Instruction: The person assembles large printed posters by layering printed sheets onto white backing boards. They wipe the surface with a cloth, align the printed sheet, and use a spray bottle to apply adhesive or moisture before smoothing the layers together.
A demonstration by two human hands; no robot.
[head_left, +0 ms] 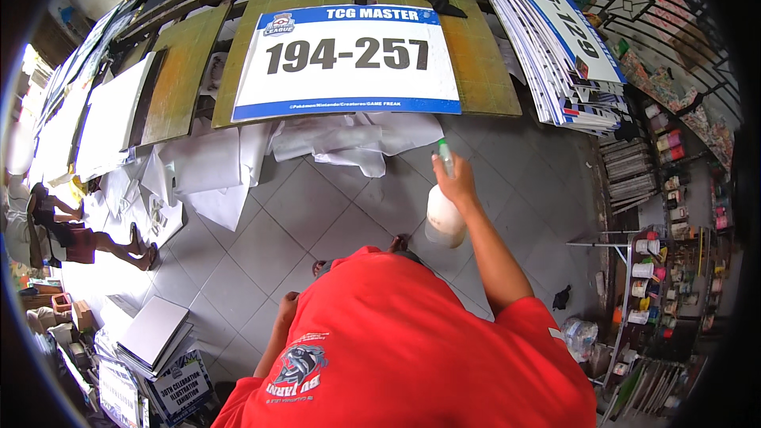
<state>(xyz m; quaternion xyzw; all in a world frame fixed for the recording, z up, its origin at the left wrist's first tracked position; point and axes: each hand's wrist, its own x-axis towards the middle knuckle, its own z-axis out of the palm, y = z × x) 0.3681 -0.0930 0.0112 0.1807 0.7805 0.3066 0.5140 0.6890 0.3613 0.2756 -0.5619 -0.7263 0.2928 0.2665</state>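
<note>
My right hand (454, 182) is wrapped around the neck of a spray bottle (445, 218), held over the floor just this side of the table. The bottle has a whitish, see-through body and a green-tipped nozzle that points toward the table. Beyond it, a white printed sign board (349, 83) with blue bands along two edges and large black figures lies flat on brownish-green boards (487, 71). Low beside my body is my left hand (288, 303), its fingers mostly hidden by the red shirt (396, 333) and too small to read.
A thick stack of printed boards (567, 40) stands at the table's right end. White sheets (210, 170) hang beneath the table's near edge. Paint pots (646, 269) fill racks on the right. Another person (79, 242) is at far left, near stacked boards (154, 333).
</note>
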